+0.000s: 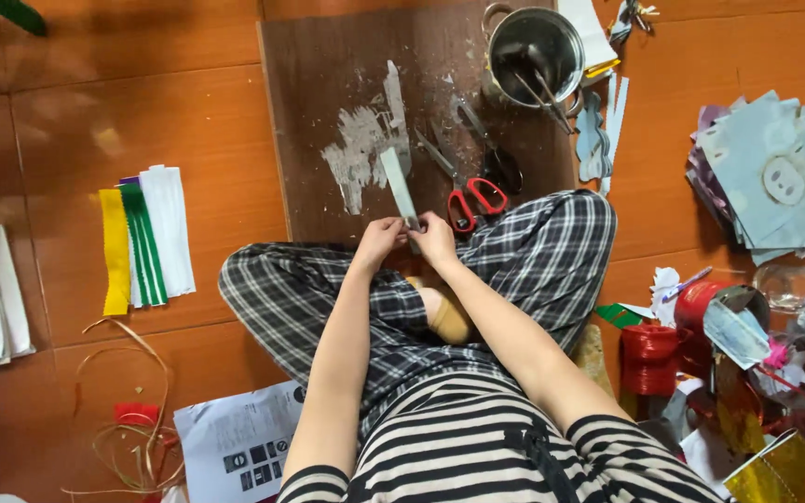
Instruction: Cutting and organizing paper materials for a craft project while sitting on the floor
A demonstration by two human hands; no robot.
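Note:
I sit cross-legged on an orange floor. My left hand and my right hand meet at the near end of a narrow grey paper strip, both pinching it. The strip reaches away from me over a dark brown board smeared with whitish glue. Red-handled scissors lie on the board just right of my right hand, with black-handled scissors beyond them.
A metal pot holding sticks stands at the board's far right. Yellow, green and white ribbon strips lie to the left. Grey paper cutouts, red ribbon spools and scraps crowd the right. Printed sheets and loose raffia lie near left.

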